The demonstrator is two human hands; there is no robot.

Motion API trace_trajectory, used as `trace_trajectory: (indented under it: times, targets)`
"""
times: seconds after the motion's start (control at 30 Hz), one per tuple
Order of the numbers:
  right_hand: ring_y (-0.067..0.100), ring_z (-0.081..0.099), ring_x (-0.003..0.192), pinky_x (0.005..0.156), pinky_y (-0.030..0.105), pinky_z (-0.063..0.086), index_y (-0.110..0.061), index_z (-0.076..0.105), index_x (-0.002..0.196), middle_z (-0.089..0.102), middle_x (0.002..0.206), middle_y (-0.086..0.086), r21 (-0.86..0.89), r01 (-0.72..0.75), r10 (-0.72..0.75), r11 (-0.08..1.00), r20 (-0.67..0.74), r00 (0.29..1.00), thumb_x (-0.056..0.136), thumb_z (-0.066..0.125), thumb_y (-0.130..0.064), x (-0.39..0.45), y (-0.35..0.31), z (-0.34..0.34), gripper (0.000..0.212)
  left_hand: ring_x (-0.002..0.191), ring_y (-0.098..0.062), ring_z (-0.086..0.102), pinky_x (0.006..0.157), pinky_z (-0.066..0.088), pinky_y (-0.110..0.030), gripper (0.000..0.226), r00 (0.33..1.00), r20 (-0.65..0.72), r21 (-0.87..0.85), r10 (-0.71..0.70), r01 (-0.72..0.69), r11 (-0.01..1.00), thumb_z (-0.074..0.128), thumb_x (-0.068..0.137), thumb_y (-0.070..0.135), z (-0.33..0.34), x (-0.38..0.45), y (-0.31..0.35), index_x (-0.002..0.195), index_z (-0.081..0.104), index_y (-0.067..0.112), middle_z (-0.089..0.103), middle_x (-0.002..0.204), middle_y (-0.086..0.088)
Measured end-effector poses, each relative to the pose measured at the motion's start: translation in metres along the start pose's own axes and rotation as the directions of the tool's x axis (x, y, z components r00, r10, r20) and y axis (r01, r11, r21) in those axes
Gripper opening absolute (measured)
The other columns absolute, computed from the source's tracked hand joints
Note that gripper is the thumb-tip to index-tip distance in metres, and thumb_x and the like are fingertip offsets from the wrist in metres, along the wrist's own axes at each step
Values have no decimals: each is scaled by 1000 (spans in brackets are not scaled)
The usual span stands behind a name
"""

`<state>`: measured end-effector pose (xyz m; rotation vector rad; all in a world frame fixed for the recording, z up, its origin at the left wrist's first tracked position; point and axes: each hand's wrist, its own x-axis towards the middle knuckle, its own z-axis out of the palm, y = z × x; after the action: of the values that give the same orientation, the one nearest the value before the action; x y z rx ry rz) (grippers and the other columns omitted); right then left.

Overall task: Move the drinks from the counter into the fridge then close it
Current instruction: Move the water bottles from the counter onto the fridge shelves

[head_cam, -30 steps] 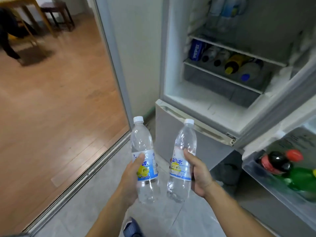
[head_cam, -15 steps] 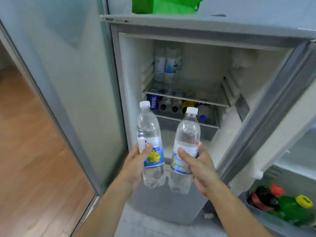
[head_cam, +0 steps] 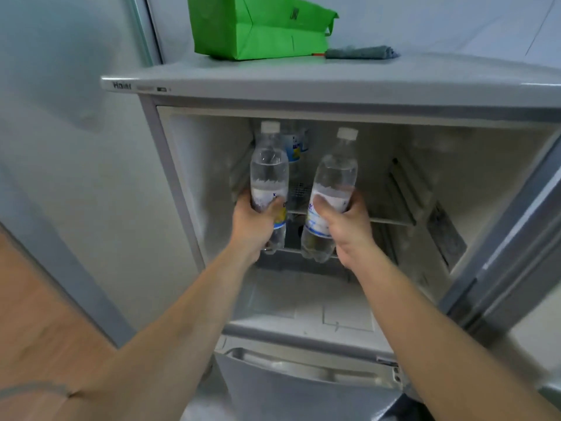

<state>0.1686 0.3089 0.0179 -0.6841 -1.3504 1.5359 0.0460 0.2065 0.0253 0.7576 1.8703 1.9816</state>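
Head view: a bottle in each hand (head_cam: 253, 223) (head_cam: 346, 223), inside open fridge (head_cam: 455, 165)

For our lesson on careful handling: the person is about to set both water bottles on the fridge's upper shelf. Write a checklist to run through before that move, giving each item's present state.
1. Fridge door open, opening unobstructed: ok.
2. Left hand grips the left bottle firmly: ok.
3. Right hand grips the right bottle firmly: ok.
4. Both caps on: ok.
5. Free space on the upper shelf: ok to the right; a stored bottle stands at the back left.
6. Headroom for upright bottles under the fridge ceiling: cannot tell.
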Motion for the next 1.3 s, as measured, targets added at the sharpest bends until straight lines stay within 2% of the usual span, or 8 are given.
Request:
trace_trajectory:
  times: [0.2, 0.33, 0.5, 0.67, 0.87, 0.97, 1.13, 1.3]
  targets:
    - [11, 72, 96, 79, 29, 60, -22, 60, 117, 72, 107, -2, -46, 43, -44, 998, -25, 999, 78, 83, -16, 68, 8, 13, 46, 99, -8, 68, 70, 59, -24, 41, 999, 14, 19, 41, -41, 999, 72, 88, 24, 28, 70, 5, 122, 52, 18, 64, 123, -6]
    - [18, 69, 100, 88, 43, 59, -19, 54, 122, 69, 113, 2, -55, 29, -34, 998, -97, 995, 83, 79, -18, 111, 10, 12, 46, 112, -22, 62, 97, 53, -45, 43, 991, 71, 15, 115, -116, 993, 70, 90, 19, 36, 101, -2, 127, 49, 14, 61, 126, -9]
    - [9, 64, 103, 83, 22, 53, -16, 43, 138, 64, 119, 0, -219, 159, -182, 963, -90, 979, 85, 76, -16, 149, 14, 8, 62, 110, -24, 63, 97, 53, -43, 42, 979, 133, -22, 154, -152, 988, 72, 88, 14, 73, 131, -10, 124, 51, 7, 63, 122, -11]
    - [21, 60, 117, 75, 10, 49, -11, 44, 139, 59, 134, 8, -304, 177, -217, 936, -103, 971, 86, 77, -21, 186, 17, -4, 63, 104, -18, 60, 77, 47, -9, 39, 956, 172, -24, 239, -238, 971, 73, 87, 11, 126, 150, -14, 120, 52, 11, 59, 111, 0]
    - [40, 63, 112, 84, 41, 56, 2, 61, 123, 65, 119, 23, -350, 111, -147, 930, -77, 986, 89, 74, -23, 244, 20, -21, 44, 130, -32, 49, 108, 42, -41, 58, 958, 211, 150, 193, -227, 962, 71, 88, 24, 170, 190, -19, 138, 46, 8, 52, 141, -13]
    - [41, 54, 126, 103, 52, 48, -1, 40, 146, 52, 140, 24, -357, 97, -144, 929, -107, 984, 87, 77, -28, 260, 25, -23, 74, 139, -34, 38, 113, 34, -41, 77, 966, 193, 298, 174, -226, 928, 69, 90, 37, 183, 205, -28, 152, 30, 13, 38, 154, -13]
    - [30, 52, 130, 91, 20, 46, -23, 45, 142, 57, 135, 1, -320, 152, -198, 935, -115, 973, 83, 80, -28, 268, 36, -24, 68, 137, -33, 43, 110, 39, -41, 74, 957, 204, 295, 207, -262, 919, 68, 91, 34, 188, 222, -42, 152, 31, 13, 43, 151, -13]
    - [33, 49, 131, 94, 26, 40, -10, 37, 148, 47, 148, 13, -564, 96, -137, 820, -31, 990, 83, 80, -28, 260, 26, -28, 81, 136, -37, 43, 104, 41, -42, 91, 940, 296, 631, 170, -326, 704, 66, 90, 42, 180, 214, -45, 156, 12, 10, 37, 154, -16]
